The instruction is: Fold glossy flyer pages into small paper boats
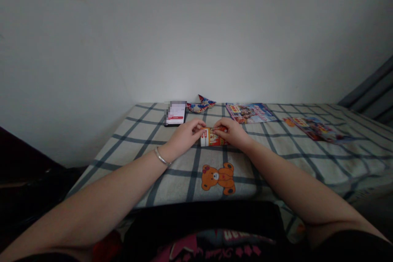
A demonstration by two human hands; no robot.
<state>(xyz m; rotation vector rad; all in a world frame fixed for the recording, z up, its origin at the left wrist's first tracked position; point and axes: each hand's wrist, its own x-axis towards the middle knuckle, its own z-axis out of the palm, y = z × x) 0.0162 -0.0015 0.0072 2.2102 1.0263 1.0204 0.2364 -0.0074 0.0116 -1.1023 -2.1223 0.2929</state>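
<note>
A small printed piece in red, yellow and white (211,141), with a curved lower edge, lies between my two hands on the checked cloth. It looks like folded paper or card; its exact kind does not show. My left hand (193,131), below a silver bangle (161,156), pinches its upper left edge between thumb and fingers. From the other side, my right hand (229,132) grips its top and right part with the fingers bent over it. Part of the piece is hidden under the right hand.
A phone (176,114) with a lit screen lies beyond my left hand. Beside it is a folded blue and red patterned paper shape (202,105). Two printed booklets or sheets, one farther back (251,113) and another farther right (319,129), rest on the cloth. A wall stands behind.
</note>
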